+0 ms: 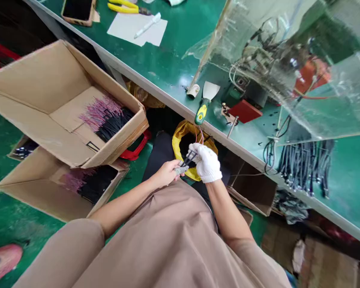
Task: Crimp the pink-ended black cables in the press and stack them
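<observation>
I see my left hand point(169, 172) and gloved right hand point(208, 162), fingers clamped on a slim black piece point(188, 159); it slants near-left to far-right, reddish wires point(202, 137) pointing far.

Wears brn short-slv top point(180, 236), dk trousers point(158, 154), wht knit glove point(211, 167) on R hand point(206, 159).

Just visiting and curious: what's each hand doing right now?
Left hand: closed, pinching a slim black part.
Right hand, in a white glove: closed, holding the part's other end.
</observation>
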`<state>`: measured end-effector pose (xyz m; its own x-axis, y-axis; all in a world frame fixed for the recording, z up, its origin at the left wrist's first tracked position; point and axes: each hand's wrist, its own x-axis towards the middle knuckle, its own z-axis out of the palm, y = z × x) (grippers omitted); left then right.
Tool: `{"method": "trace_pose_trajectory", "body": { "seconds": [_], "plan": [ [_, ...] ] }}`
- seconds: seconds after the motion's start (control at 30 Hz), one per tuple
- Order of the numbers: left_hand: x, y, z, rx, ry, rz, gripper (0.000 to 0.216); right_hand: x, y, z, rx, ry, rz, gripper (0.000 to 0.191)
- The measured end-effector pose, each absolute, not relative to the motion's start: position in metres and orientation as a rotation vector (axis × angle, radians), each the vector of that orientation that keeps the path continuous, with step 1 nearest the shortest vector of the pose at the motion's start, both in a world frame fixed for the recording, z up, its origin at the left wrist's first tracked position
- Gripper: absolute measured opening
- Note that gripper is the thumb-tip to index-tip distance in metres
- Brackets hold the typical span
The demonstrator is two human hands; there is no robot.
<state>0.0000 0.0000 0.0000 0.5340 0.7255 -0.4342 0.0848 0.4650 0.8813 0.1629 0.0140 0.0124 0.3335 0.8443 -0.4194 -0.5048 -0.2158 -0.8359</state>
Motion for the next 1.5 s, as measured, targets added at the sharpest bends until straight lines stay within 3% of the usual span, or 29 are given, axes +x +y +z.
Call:
{"method": "trace_pose_trajectory", "body": {
  "seconds": [0.27,0.5,0.73,0.83,0.97,1.27,1.5],
  "plan": [
    [0.002,-0.009,0.003,1.269,1.063,0.611,0.006,0.181,0.001,0.016,-1.244,-0.826,1.632,0.061],
    [-0.001,0.004,0.012,1.414,1.026,0.602,0.009,0.172,-0.006,0.028,-1.269,-0.923,1.479,0.036],
    [-0.011,0.042,0.037,1.02,0.866,0.884,0.046,0.172,-0.009,0.04,-1.216,-0.991,1.66,0.036],
    [0.005,0.042,0.047,0.91,0.792,0.918,0.06,0.172,-0.008,0.038,-1.302,-1.269,1.567,0.033],
    [0.025,0.039,0.044,0.953,0.911,0.916,0.059,0.175,-0.007,0.034,-1.472,-1.561,1.394,0.037],
    [0.025,0.058,0.036,0.827,0.939,1.198,0.061,0.171,-0.02,0.036,-1.352,-1.057,1.832,0.05],
    [0.006,0.089,0.043,0.793,0.887,1.426,0.062,0.175,-0.023,0.033,-1.359,-1.134,1.795,0.052]
  ]
}}
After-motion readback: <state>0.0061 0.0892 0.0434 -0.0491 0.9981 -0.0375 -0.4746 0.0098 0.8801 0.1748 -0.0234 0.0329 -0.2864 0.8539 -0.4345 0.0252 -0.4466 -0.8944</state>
